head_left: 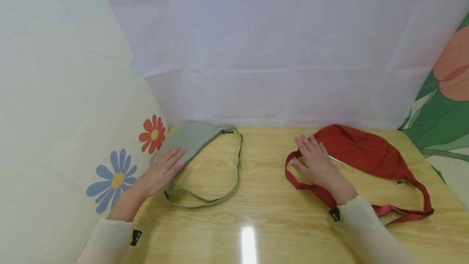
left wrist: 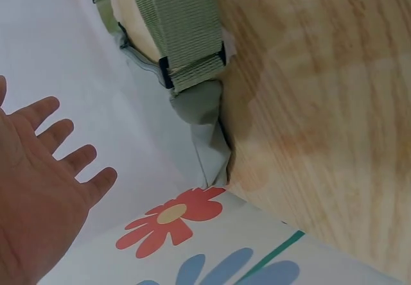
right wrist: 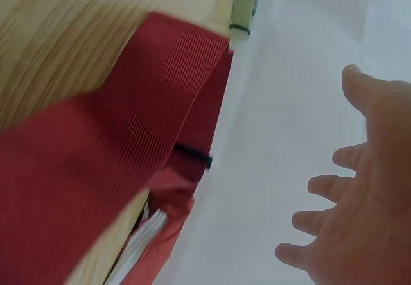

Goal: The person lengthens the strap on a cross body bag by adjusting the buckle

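A grey-green waist bag (head_left: pixel 194 135) lies at the back left of the table, its green strap (head_left: pixel 238 170) looped out to the right and front. My left hand (head_left: pixel 161 172) hovers at the bag's near left side, fingers spread and holding nothing; the left wrist view shows the palm (left wrist: pixel 38 189) apart from the strap (left wrist: pixel 186 28). At the right lies a red waist bag (head_left: pixel 359 150) with a red strap (head_left: pixel 406 215) curling in front. Over this bag's left end is my right hand (head_left: pixel 318 164), fingers extended. In the right wrist view it stands apart from the red strap (right wrist: pixel 141 99).
A wooden table (head_left: pixel 264 190) carries both bags. White cloth (head_left: pixel 234 52) hangs along its back edge. Flower-printed panels stand at both sides, the left one with a red flower (head_left: pixel 152 134) and a blue flower (head_left: pixel 113 180). Light glares on the tabletop's front middle.
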The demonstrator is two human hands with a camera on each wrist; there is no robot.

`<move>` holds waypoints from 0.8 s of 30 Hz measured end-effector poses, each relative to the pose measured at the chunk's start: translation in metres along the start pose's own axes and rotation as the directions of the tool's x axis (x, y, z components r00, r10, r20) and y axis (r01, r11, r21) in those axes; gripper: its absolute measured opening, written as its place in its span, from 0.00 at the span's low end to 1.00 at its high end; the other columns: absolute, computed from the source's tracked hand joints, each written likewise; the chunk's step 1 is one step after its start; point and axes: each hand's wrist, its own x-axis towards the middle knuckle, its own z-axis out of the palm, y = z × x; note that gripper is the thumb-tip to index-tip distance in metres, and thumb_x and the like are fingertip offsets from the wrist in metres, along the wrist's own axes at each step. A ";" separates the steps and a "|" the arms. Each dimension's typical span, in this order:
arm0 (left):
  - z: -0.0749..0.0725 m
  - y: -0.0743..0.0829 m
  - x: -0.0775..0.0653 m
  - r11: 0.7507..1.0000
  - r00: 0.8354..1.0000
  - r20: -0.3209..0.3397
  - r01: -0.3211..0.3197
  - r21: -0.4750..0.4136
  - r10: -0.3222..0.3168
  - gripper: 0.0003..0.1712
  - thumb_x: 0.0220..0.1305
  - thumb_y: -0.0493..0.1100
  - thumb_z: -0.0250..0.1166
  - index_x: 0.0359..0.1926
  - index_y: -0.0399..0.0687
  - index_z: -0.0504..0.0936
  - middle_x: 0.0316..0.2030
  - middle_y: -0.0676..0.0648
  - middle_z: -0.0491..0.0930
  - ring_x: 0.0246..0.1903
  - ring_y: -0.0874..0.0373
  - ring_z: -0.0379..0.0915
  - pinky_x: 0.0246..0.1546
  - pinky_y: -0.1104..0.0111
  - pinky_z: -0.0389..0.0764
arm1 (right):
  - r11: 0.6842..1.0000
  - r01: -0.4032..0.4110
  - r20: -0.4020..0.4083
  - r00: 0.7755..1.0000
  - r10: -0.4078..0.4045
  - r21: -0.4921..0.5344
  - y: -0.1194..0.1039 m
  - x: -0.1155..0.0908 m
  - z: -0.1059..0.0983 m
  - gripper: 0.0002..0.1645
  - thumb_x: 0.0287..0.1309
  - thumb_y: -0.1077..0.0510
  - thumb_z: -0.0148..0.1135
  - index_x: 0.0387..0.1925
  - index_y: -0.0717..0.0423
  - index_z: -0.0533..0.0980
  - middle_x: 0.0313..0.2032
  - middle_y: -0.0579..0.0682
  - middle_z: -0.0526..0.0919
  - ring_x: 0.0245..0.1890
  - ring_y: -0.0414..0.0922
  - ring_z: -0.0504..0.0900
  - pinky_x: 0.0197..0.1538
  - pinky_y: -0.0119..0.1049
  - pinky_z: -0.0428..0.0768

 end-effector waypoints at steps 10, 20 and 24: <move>0.013 -0.005 -0.004 1.000 1.000 0.019 0.017 -0.016 -0.016 0.33 0.81 0.53 0.44 0.76 0.38 0.59 0.76 0.31 0.53 0.74 0.27 0.42 0.69 0.32 0.44 | 0.996 0.090 -0.014 0.996 -0.090 0.000 -0.028 0.016 0.019 0.46 0.71 0.43 0.60 0.78 0.60 0.53 0.77 0.63 0.54 0.77 0.66 0.48 0.73 0.68 0.50; 0.023 -0.013 -0.004 1.000 0.999 0.028 0.027 0.004 -0.027 0.33 0.82 0.52 0.43 0.75 0.35 0.61 0.75 0.31 0.55 0.74 0.27 0.44 0.69 0.32 0.46 | 0.989 0.144 0.064 0.987 -0.146 0.042 -0.056 0.028 0.036 0.46 0.73 0.40 0.54 0.80 0.55 0.51 0.79 0.57 0.49 0.79 0.60 0.44 0.75 0.62 0.48; 0.023 -0.013 -0.006 0.999 0.999 0.033 0.042 0.011 -0.042 0.32 0.82 0.53 0.43 0.75 0.35 0.62 0.75 0.31 0.56 0.73 0.27 0.45 0.69 0.33 0.47 | 0.987 0.159 0.095 0.982 -0.162 0.039 -0.067 0.033 0.043 0.45 0.73 0.40 0.55 0.80 0.53 0.50 0.80 0.56 0.49 0.79 0.58 0.44 0.76 0.61 0.47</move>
